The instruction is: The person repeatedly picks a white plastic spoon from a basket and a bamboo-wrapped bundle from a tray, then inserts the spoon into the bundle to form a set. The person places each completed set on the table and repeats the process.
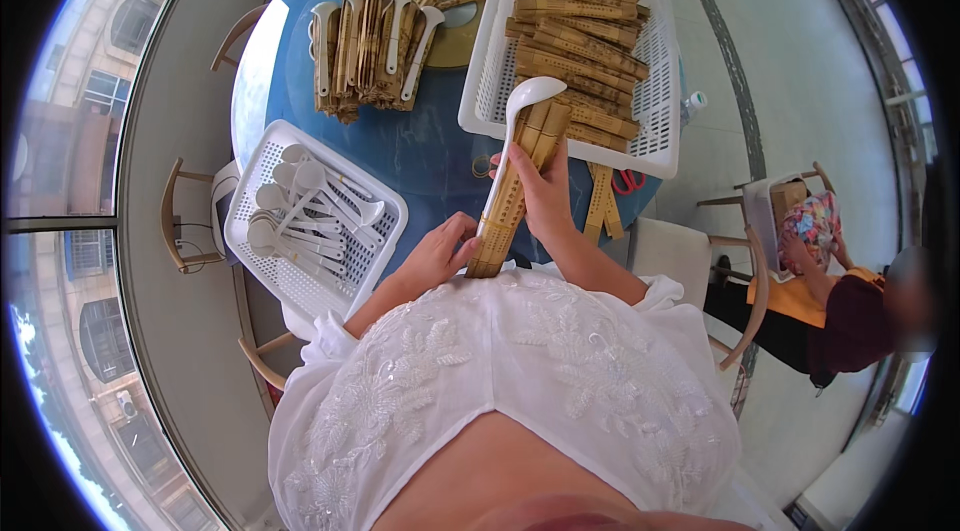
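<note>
My right hand (547, 193) grips a bundle of long, slim brown printed packets (517, 193) from its right side. A white ladle (511, 126) lies lengthwise along the bundle's left side, its bowl at the far end. My left hand (442, 250) has its fingertips at the bundle's lower left edge, by the ladle's handle end. A thin band seems to cross the bundle there. The bundle's near end is close to my white embroidered top. Left of my hands, a white perforated basket (390, 253) holds several white ladles (307, 208).
A white basket (480, 107) of brown packets (581, 43) stands on the round blue table (435, 148). Bundles with ladles (367, 51) lie at the back left. Red-handled scissors (628, 182) and loose packets (600, 205) lie right. A seated person (832, 313) is beyond a chair (754, 298).
</note>
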A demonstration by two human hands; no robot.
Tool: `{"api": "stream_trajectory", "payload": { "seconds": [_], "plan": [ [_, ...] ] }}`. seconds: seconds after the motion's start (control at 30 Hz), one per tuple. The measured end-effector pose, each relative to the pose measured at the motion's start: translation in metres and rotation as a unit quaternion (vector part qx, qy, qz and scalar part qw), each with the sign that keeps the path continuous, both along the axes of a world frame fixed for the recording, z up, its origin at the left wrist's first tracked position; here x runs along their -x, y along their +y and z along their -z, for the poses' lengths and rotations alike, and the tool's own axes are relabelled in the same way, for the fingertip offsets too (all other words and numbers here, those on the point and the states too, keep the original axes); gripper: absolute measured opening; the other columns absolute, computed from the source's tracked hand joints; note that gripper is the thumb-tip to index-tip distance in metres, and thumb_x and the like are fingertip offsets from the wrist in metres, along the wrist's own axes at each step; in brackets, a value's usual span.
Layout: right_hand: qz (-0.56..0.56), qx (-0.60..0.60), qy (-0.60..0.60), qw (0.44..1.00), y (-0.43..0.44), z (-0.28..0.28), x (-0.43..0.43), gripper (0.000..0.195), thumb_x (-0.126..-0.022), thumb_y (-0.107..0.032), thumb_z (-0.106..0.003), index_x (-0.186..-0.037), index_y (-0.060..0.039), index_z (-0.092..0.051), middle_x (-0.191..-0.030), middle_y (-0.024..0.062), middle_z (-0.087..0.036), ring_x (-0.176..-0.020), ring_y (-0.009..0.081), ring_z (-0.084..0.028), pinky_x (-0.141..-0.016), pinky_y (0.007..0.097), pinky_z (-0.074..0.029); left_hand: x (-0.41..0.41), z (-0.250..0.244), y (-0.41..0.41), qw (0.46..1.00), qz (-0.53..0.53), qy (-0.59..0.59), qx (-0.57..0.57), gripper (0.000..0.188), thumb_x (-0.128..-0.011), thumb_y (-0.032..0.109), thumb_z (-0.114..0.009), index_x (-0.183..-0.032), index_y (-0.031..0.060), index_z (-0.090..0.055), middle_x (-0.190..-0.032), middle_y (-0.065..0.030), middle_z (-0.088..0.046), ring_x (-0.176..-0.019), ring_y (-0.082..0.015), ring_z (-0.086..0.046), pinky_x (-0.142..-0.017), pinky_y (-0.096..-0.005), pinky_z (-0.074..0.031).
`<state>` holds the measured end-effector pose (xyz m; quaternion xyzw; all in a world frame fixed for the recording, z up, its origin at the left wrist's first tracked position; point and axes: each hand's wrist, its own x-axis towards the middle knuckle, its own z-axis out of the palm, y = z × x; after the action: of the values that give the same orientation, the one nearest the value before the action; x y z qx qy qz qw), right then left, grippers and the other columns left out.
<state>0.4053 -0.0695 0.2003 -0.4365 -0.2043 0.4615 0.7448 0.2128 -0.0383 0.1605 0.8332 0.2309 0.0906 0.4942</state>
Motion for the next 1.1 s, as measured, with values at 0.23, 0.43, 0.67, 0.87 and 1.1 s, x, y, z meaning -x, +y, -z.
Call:
{"api": "stream_trajectory", "payload": {
  "seconds": [0.23, 0.43, 0.67, 0.87, 1.1],
  "plan": [
    [0.043, 0.005, -0.048, 0.998, 0.039, -0.003, 0.01, 0.045, -0.088, -0.012, -0.063, -0.121, -0.005, -0.033, -0.099, 0.0094, -0.057, -0.081, 0.0162, -0.063, -0.068, 0.0297, -0.056, -0.028, -0.037, -0.008, 0.985, -0.171, 0.032, -0.015, 0.068, -0.084, 0.031, -0.066, -0.135, 0.0035, -0.03, -0.125, -0.0188, -0.047, -0.105, -0.035, -0.057, -0.084, -0.039, -0.049],
    [-0.032, -0.018, -0.145, 0.989, 0.073, -0.002, 0.011, 0.072, -0.085, -0.016, -0.068, -0.138, -0.0012, -0.022, -0.115, 0.0148, -0.052, -0.102, 0.0218, -0.058, -0.084, 0.033, -0.051, -0.037, -0.022, 0.026, 0.947, -0.311, -0.047, -0.063, 0.071, -0.078, 0.018, -0.069, -0.137, 0.0055, -0.031, -0.121, -0.021, -0.054, -0.103, -0.0373, -0.059, -0.079, -0.0389, -0.052],
    [-0.072, -0.012, -0.215, 0.974, 0.044, 0.041, -0.014, 0.057, -0.09, -0.006, -0.058, -0.139, -0.0033, -0.029, -0.119, 0.0146, -0.052, -0.106, 0.0208, -0.057, -0.091, 0.0316, -0.048, 0.002, -0.021, 0.133, 0.899, -0.432, -0.074, -0.013, 0.062, -0.082, 0.016, -0.066, -0.135, 0.0018, -0.036, -0.1, -0.0083, -0.06, -0.079, -0.0118, -0.058, -0.068, -0.0267, -0.048],
    [-0.036, 0.068, -0.246, 0.966, 0.014, 0.083, -0.031, 0.041, -0.092, 0.0, -0.051, -0.132, -0.0013, -0.04, -0.099, 0.0098, -0.059, -0.087, 0.0129, -0.06, -0.083, 0.025, -0.05, 0.035, 0.006, 0.264, 0.865, -0.477, 0.007, -0.153, 0.061, -0.079, 0.024, -0.066, -0.13, 0.002, -0.041, -0.105, -0.0195, -0.063, -0.094, -0.0291, -0.063, -0.081, -0.0348, -0.049],
    [-0.03, 0.081, -0.24, 0.967, 0.017, 0.083, -0.035, 0.037, -0.093, 0.001, -0.05, -0.129, -0.0007, -0.043, -0.095, 0.0085, -0.06, -0.087, 0.0124, -0.06, -0.082, 0.0244, -0.05, 0.01, 0.036, 0.328, 0.852, -0.472, 0.102, -0.203, 0.066, -0.077, 0.031, -0.064, -0.131, 0.0026, -0.04, -0.118, -0.0206, -0.057, -0.105, -0.0334, -0.057, -0.088, -0.0409, -0.045]
  ]
}}
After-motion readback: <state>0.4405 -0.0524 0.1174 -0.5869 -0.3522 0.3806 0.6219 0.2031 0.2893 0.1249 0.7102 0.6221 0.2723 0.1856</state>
